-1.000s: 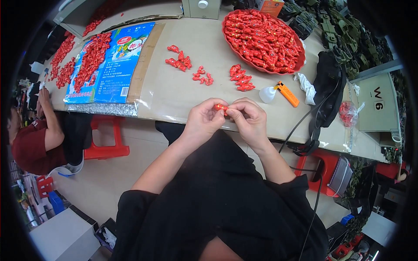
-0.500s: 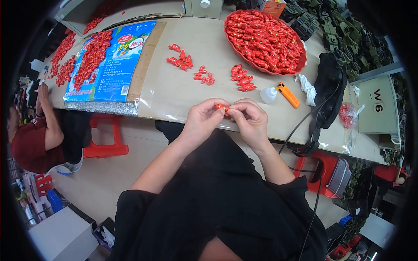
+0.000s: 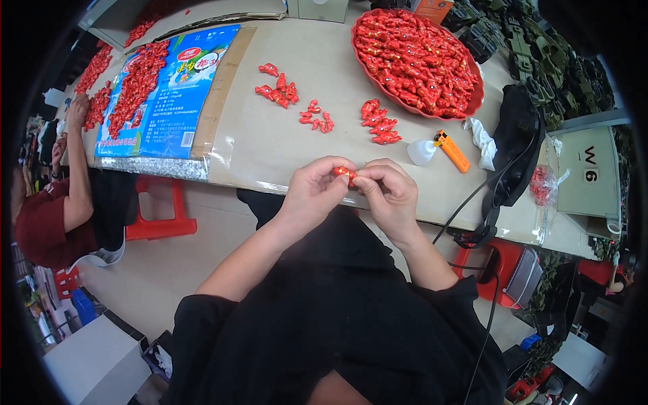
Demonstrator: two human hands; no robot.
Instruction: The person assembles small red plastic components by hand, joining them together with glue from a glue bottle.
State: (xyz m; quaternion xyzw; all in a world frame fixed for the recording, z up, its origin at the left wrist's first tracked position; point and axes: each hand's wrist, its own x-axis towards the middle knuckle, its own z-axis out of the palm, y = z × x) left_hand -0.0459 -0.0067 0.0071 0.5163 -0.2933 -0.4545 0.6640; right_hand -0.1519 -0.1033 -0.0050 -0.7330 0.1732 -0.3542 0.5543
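Observation:
Between my two hands, over the table's near edge, is a small red figurine [image 3: 343, 173] with golden marks. My left hand [image 3: 316, 187] pinches its left side. The fingers of my right hand [image 3: 388, 192] close on its right end. Beyond my hands lie a few small red parts [image 3: 316, 119], with several red figurines [image 3: 277, 90] farther back on the left. A short row of finished-looking red figurines [image 3: 380, 123] is set out to the right. Near that row stand a small white bottle [image 3: 421, 152] and an orange utility knife [image 3: 453, 152].
A red scalloped bowl [image 3: 482, 91] heaped with red figurines stands at the back right. White tissue [image 3: 482, 143], a black bag [image 3: 518, 148] and a cable are right. On the left, red pieces cover a blue printed cardboard [image 3: 177, 108]; a co-worker's arm [image 3: 79, 158] reaches there.
My hands stay nearly in place on the red figurine. At the left, the co-worker's arm has moved up toward the red pieces. The view has shifted slightly.

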